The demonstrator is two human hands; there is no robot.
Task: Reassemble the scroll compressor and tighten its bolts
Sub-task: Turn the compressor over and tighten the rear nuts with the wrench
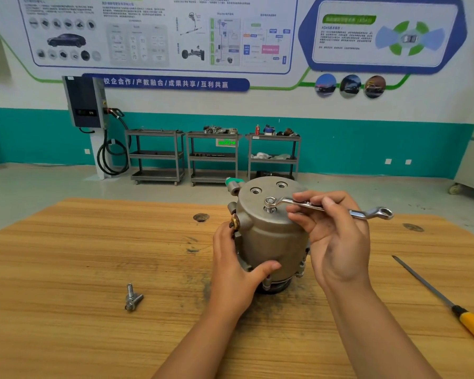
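Observation:
The grey scroll compressor [268,236] stands upright near the middle of the wooden table [93,255]. My left hand [236,266] grips its left side, thumb across the front. My right hand [331,239] holds a silver ring spanner [340,209] by its shaft. One ring end sits over a bolt [270,202] that stands partly out of the compressor's top plate. Two open bolt holes [268,187] show further back on the top.
Two loose bolts [132,298] lie on the table to the left. A file with a yellow handle [449,305] lies at the right edge. Small holes mark the tabletop. Three metal carts [214,157] and a wall charger [85,102] stand far behind.

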